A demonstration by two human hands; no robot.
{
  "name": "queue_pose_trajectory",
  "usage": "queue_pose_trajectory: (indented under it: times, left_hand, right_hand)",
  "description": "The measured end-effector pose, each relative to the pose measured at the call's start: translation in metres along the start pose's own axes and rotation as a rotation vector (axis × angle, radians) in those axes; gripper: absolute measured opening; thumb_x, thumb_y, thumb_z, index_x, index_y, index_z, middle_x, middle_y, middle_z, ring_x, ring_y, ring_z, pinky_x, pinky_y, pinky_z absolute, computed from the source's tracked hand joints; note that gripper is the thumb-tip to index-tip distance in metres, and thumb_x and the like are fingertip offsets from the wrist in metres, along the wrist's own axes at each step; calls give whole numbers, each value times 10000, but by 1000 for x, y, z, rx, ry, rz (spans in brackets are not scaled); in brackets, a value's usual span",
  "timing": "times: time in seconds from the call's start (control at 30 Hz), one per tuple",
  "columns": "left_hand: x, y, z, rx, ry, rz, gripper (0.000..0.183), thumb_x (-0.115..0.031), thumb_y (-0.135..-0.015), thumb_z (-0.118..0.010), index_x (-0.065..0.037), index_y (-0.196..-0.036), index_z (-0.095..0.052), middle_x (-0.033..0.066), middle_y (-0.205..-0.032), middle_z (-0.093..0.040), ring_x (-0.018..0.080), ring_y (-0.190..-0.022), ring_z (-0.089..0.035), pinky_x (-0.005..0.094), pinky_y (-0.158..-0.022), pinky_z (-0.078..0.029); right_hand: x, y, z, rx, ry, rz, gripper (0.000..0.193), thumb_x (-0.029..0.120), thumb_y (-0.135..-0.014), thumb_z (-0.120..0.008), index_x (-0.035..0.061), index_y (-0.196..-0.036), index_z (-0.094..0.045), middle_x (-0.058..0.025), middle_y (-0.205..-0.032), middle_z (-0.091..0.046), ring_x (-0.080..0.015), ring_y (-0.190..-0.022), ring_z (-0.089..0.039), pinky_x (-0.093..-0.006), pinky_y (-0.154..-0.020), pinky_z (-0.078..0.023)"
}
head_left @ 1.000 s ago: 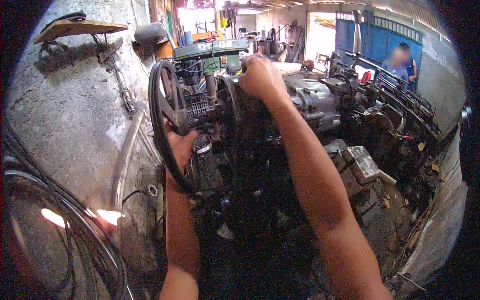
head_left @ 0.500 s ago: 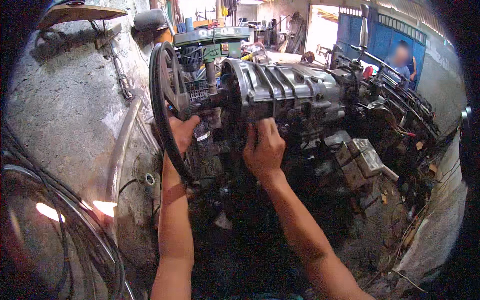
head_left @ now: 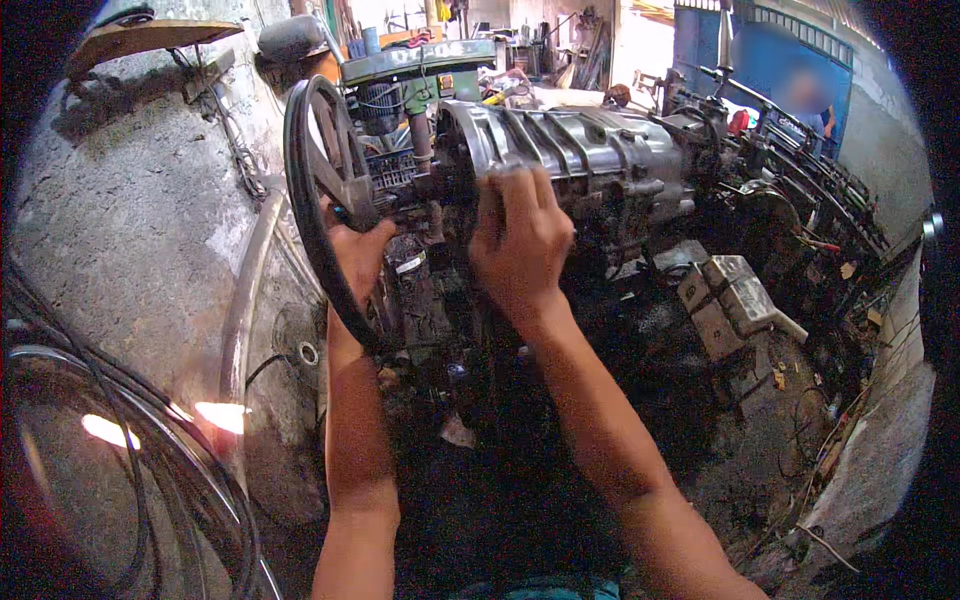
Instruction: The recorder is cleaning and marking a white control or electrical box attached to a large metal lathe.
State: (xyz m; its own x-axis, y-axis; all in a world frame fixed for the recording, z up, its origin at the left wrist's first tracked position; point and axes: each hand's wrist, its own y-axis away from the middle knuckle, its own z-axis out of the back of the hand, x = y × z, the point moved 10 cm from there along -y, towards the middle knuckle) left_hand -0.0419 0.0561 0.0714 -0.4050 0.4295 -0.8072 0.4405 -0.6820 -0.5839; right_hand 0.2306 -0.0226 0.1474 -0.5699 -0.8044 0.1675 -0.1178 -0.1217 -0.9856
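Ribbed silvery metal casing [head_left: 575, 145], darker underneath, lying sideways beyond the hands, black spoked wheel [head_left: 350, 194] upright at its left, left hand [head_left: 358, 255] at the wheel, thumb spread, grip unclear, right hand [head_left: 525, 232] curled before the casing, its hold unclear

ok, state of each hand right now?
Left hand: at the spoked pulley, fingers partly hidden; grip can't be told.
Right hand: fingers curled before the ribbed gearbox casing, blurred; can't tell if holding anything.
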Motion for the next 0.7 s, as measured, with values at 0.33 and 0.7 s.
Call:
queue_pose_trajectory:
  times: [0.33, 0.7]
  left_hand:
    - [15, -2, -4, 109, 143, -2, 569, -48, -735, -747, -4, -1239, -486, 122, -1038, -655, 235, -905, -637, 367, -834, -519]
    - [-4, -4, -3, 37, 156, -97, 585, 8, -716, -761, 0, -1237, -495, 111, -1070, -657, 244, -901, -634, 356, -885, -508]
  right_hand:
    - [-8, 33, -7, 181, -56, -66, 102, 94, -863, -634, 91, -879, -533, -128, -832, -536, -372, -625, -600, -468, -510, -485]
    - [-35, 65, 4, 63, 98, -177, 87, 35, -878, -639, 44, -861, -555, -141, -754, -517, -353, -619, -586, -434, -552, -485]
